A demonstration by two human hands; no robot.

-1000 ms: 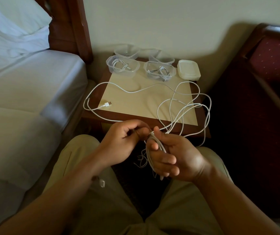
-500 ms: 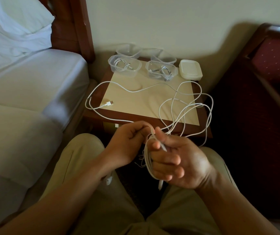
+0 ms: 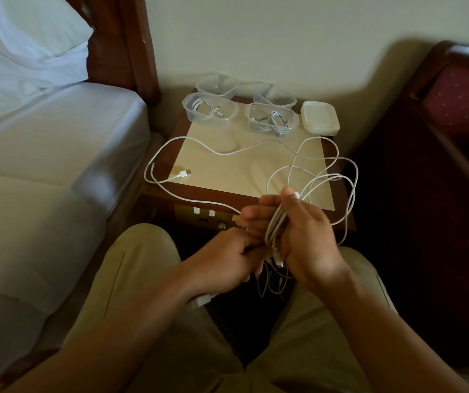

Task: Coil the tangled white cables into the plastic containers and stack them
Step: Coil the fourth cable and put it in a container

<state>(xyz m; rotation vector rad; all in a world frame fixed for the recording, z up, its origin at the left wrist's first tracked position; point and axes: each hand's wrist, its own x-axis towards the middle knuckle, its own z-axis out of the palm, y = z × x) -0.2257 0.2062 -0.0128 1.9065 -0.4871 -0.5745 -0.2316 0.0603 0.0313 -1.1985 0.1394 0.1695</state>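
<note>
Both hands on white cable (image 3: 258,148): right hand (image 3: 301,234) curled round coiled loops, left hand (image 3: 227,259) pinching strand below. Rest trails over nightstand (image 3: 227,177).

right hand (image 3: 298,236) raised, left hand (image 3: 227,259) lowered, cable coil (image 3: 274,225) thicker

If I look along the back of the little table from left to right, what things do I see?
Container with a coiled cable → second container with a cable → stack of white lids.

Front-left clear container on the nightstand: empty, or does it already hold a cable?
Holds one. A coiled white cable lies inside the front-left container, whose top is open; the stacked lids sit apart at right.
</note>
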